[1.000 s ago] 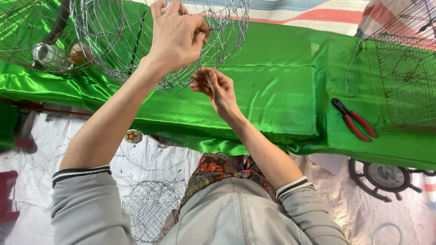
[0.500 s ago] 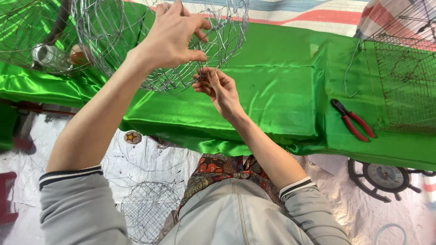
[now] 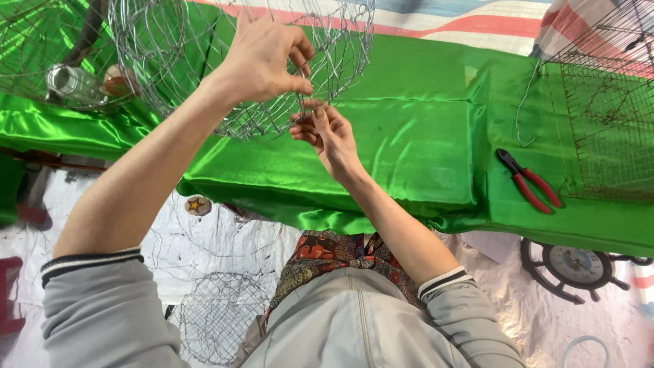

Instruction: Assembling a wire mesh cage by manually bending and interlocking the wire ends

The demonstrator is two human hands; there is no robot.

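- A rounded wire mesh basket (image 3: 238, 61), made of thin silvery wire, is held up over the green satin cloth (image 3: 409, 129) that covers the counter. It sits in the upper left of the head view, and its top runs off the upper edge.
- The basket is bowl-like with no clear long axis. Which way its opening faces cannot be told through the tangle of mesh.
- The left hand (image 3: 262, 58) reaches up from the lower left, with the forearm slanting across the view. Its grip is nearly closed: thumb and fingertips pinch the wire at the basket's lower right edge.
- The right hand (image 3: 327, 133) rises from below, just under the left hand and almost touching it. Its fingers are curled close together around a thin strand at the basket's bottom rim. The strand itself is too fine to make out clearly.
- Both sleeves are grey with dark and white striped cuffs.
- Red-handled pliers (image 3: 530, 180) lie on the cloth well to the right, untouched, with the jaws pointing up and left.
- A loose bent length of wire (image 3: 523, 109) lies just above the pliers.
- A square-grid wire cage (image 3: 606, 129) stands at the far right.
- A second mesh piece (image 3: 218, 313) lies on the floor below, beside the person's lap.
- A glass jar (image 3: 71, 82) lies on its side at the far left, seen through more mesh.
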